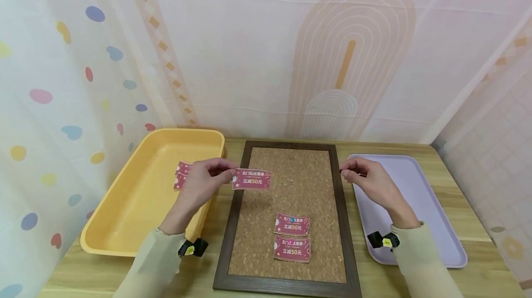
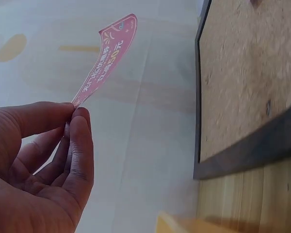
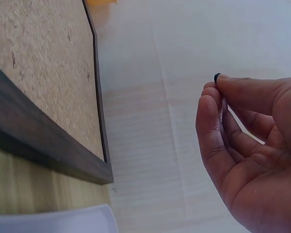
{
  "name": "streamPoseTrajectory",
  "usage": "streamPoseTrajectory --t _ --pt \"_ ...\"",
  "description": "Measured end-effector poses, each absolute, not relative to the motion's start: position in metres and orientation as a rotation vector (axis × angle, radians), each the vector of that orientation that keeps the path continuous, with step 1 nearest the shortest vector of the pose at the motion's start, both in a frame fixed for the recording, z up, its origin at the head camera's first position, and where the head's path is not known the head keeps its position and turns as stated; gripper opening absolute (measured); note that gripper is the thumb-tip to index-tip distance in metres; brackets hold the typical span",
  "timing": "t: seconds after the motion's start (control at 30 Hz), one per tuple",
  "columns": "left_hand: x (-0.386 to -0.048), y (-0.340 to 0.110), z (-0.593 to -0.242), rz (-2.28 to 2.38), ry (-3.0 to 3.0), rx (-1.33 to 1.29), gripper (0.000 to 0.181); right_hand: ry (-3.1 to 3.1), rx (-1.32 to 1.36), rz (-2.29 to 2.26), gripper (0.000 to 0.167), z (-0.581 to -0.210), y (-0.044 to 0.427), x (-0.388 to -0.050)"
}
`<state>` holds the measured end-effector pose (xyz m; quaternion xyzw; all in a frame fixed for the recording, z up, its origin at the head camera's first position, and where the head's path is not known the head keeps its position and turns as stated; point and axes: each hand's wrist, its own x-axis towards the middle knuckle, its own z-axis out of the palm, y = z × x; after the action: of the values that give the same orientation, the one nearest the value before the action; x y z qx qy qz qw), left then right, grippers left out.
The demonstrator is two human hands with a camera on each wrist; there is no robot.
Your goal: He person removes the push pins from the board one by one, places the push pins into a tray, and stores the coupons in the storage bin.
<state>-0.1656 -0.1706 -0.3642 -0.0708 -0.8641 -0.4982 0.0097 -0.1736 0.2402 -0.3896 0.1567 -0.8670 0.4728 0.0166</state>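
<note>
Left grip pinches coupon by edge; right grip pinches small dark object; cork stretches between, edged by frame.

I see a left sleeve and a right sleeve, both pale beige with a faint greenish cast, plain and softly creased, their cuffs ending at the wrists. Past them, the left hand and right hand are bare. At the left wrist I make out a black, boxy left camera; its counterpart, the right camera, is equally black and angular. Each has a small bright yellow patch, its markings too tiny for me to read.
</note>
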Motion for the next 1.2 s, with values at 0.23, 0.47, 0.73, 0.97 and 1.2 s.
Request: streamPoseTrajectory --t 0.23,0.47,0.73,0.97,1.2 --pt "-0.167 -0.195 -0.36 -1.547 -2.678 -0.192 0.017 -2.682 0.454 1.472 0.016 -0.388 0.251 -0.172" --pt "-0.166 -0.218 -0.353 -1.512 -2.686 -0.13 0.021 -2.661 0.448 1.417 0.011 -0.389 0.262 -0.172" --pt "-0.169 -0.246 -0.351 -1.528 -2.694 -0.096 0.026 -2.681 0.398 1.378 0.013 -0.388 0.274 -0.174" --pt "-0.176 -0.264 -0.354 -1.533 -2.734 -0.077 0.029 -2.686 0.388 1.366 0.013 -0.39 0.282 -0.176" --pt "-0.184 -0.278 -0.358 -1.623 -2.755 -0.092 0.032 -2.714 0.378 1.316 0.013 -0.39 0.294 -0.18"
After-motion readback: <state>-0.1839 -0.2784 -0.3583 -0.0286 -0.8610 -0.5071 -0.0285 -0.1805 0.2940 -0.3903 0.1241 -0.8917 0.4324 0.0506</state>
